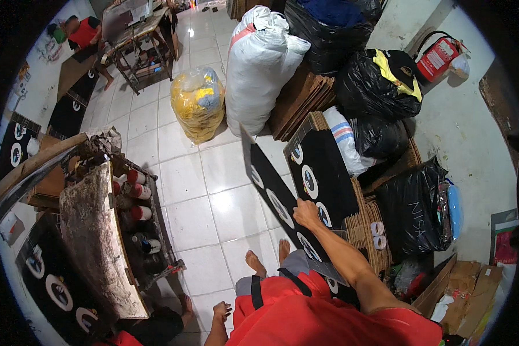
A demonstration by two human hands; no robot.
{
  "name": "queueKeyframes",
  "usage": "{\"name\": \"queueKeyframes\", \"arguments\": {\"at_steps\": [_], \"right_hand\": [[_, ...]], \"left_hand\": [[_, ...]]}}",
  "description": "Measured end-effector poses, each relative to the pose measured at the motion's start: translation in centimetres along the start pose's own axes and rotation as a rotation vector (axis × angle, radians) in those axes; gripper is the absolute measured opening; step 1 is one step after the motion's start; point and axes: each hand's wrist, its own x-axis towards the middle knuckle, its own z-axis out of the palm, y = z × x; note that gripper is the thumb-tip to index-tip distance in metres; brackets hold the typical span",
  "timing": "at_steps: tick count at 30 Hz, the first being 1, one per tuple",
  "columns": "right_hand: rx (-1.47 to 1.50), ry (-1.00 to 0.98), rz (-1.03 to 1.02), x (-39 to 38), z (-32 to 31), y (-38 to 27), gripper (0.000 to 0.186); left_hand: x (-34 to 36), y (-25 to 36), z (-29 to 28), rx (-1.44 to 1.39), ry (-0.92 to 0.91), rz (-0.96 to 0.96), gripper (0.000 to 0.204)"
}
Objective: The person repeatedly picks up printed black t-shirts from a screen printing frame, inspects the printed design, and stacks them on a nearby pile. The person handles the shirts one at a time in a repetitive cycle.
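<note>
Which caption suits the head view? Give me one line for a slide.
Right hand gripping a black printed panel by its edge above a white tiled floor, left hand empty.

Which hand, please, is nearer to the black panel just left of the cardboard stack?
Right: the right hand grips the black panel; the left hand hangs apart, leftward.

Held panel (pixel 279 203): matt, cloth-like black. Floor tiles (pixel 184 177): smooth, glossy. Black bag (pixel 406 202): shiny, crinkled plastic. Cardboard stack (pixel 368 235): matt, rough-edged.
</note>
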Motion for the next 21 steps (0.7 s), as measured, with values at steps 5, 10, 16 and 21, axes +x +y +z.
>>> {"name": "queueKeyframes", "arguments": {"at_steps": [5,10,16,21], "right_hand": [[-0.04,-0.013,0.169,-0.2,2.4,6.9,0.025],[0.014,-0.004,0.313,1.4,3.4,13.5,0.027],[0.028,0.004,0.39,6.2,5.4,20.5,0.031],[0.04,0.094,0.361,10.5,7.7,24.0,0.028]], "left_hand": [[-1.1,7.6,2.4,-0.204,-0.005,0.112,0.052],[-6.2,16.2,7.5,-0.337,0.01,0.366,0.061],[-7.8,16.7,14.8,-0.301,0.058,0.314,0.057],[-7.7,10.1,18.6,-0.219,0.088,0.148,0.053]]}}
